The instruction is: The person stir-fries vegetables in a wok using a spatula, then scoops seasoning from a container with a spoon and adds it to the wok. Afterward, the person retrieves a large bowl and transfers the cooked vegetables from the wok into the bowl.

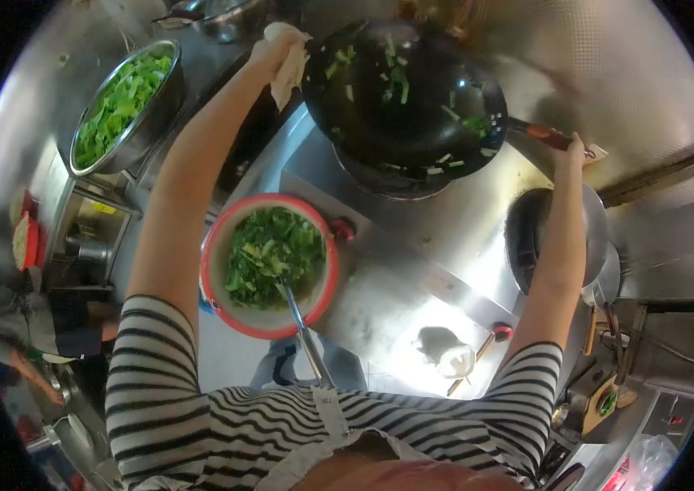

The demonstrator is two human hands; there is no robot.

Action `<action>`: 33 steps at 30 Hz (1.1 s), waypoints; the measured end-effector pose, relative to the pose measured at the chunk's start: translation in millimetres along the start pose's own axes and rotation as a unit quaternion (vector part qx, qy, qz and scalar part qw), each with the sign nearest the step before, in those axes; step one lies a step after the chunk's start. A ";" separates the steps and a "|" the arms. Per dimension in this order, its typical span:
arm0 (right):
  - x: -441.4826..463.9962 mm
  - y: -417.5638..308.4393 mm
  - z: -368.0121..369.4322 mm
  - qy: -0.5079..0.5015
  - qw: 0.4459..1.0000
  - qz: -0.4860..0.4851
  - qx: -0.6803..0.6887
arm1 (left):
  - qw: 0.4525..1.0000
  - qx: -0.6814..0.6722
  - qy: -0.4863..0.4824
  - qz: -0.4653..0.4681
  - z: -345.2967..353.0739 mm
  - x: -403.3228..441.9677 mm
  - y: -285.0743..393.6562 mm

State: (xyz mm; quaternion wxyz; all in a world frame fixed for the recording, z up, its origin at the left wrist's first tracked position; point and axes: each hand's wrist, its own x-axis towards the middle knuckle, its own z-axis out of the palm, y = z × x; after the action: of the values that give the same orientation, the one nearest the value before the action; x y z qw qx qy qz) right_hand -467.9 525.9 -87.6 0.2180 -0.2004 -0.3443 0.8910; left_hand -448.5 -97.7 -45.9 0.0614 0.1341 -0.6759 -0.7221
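Note:
A large black wok (412,98) is in front of me, with scattered bits of greens and pale stalk pieces on its inner wall. At its left rim, my left hand (277,49) is closed around a white cloth (288,78). My right hand (574,151) grips a brown wooden handle (545,134) at the right rim. Whether it belongs to the wok or to a utensil I cannot tell. Closer to me, a red-rimmed bowl (330,286) holds wet, dark leafy greens (273,255). A metal-handled utensil (304,331) rests in them, its head hidden.
On the left stands a steel basin (154,106) of bright chopped greens (126,106). A second dark pan (523,233) is under my right forearm. Another person's arm (36,378) shows at the lower left. A cutting board (596,409) with greens lies lower right.

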 end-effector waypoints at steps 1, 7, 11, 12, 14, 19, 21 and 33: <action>-0.5 -0.6 -3.0 -0.011 1.000 -0.005 -0.005 | 0.999 0.021 0.027 -0.008 5.3 -9.5 3.0; -26.8 -23.6 -28.4 -0.034 0.987 0.006 -0.154 | 0.993 -0.029 -0.105 -0.047 8.9 -49.4 17.6; -6.7 -89.9 -76.2 -0.063 0.808 -0.126 -0.572 | 0.986 0.164 -0.018 -0.013 -20.2 -37.9 3.9; -23.0 -115.0 -83.2 -0.071 0.770 -0.181 -0.607 | 0.994 0.107 -0.033 0.020 -33.9 -32.9 -4.5; -216.1 -97.0 -23.5 -0.125 0.640 -0.364 -0.665 | 0.993 0.117 -0.013 -0.033 -68.8 -39.8 1.8; -465.3 9.9 -21.8 -0.179 0.684 -0.170 -0.687 | 0.973 -0.178 -0.127 0.079 -134.9 -68.7 -70.3; -524.0 72.7 -68.7 -0.221 0.672 0.019 -0.707 | 0.990 -0.102 -0.093 -0.027 -146.7 -76.4 -120.2; -669.1 239.7 -78.2 -0.284 0.389 -0.015 -0.876 | 0.952 0.267 -0.152 0.005 -193.2 -152.9 -179.7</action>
State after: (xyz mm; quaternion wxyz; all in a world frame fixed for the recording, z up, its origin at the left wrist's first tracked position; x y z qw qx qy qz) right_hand 63.4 54.7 -170.6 -0.1754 -0.0111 -0.9795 0.0985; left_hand -232.2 -227.7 -217.1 -0.0760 0.0309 -0.8463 -0.5263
